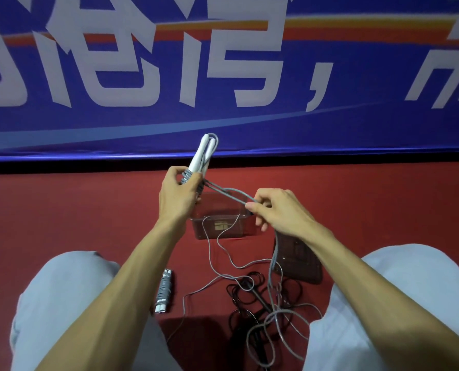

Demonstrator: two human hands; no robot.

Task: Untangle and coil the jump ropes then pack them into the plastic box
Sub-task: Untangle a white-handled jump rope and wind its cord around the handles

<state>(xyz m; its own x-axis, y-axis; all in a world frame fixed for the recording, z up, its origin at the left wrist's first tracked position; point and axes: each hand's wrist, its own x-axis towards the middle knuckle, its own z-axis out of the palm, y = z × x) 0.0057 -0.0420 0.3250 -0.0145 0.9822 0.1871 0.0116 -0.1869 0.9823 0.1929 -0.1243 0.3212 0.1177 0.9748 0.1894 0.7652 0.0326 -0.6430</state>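
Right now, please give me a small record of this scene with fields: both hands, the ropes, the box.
left hand: grips two white handles, grey rope wound round them
right hand: pinches grey rope strands coming from the handles
loose grey rope: trails onto the red floor, tangled
coiled rope: finished bundle on the floor by the left leg
black rope: tangled heap on the floor
plastic box: open, beyond the hands
lid: on the floor, right of the box

Red carpeted floor (75,210), blue banner (356,124) with large white characters, orange stripe, dim light
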